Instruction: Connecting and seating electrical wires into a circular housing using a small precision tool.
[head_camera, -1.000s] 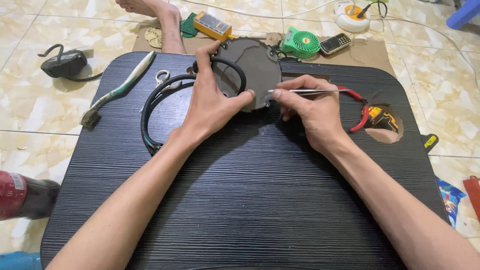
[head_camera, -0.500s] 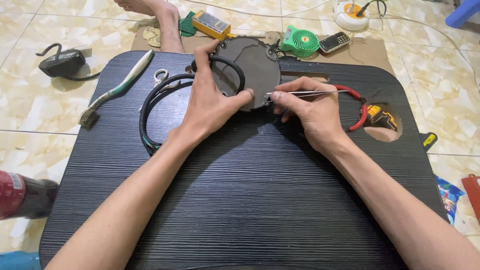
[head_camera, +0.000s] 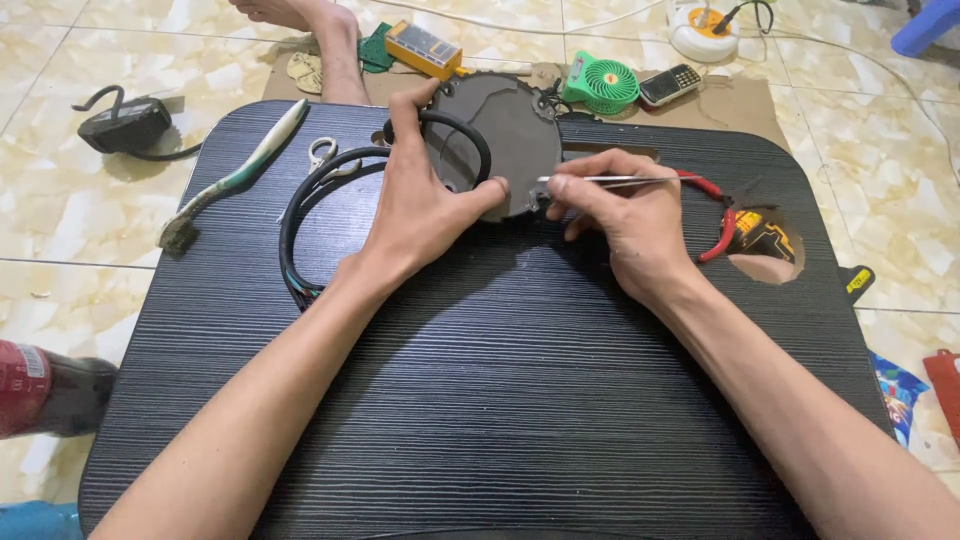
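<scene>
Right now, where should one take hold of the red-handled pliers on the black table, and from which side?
Grip the red-handled pliers by their two curved handles, coming from above on the right. They lie flat, beside the right hand, which covers the near side.

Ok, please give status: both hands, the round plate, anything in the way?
Left hand grips round grey plate on black table. Right hand holds thin metal tool, tip at plate edge. Black cable looped beside left hand.
</scene>
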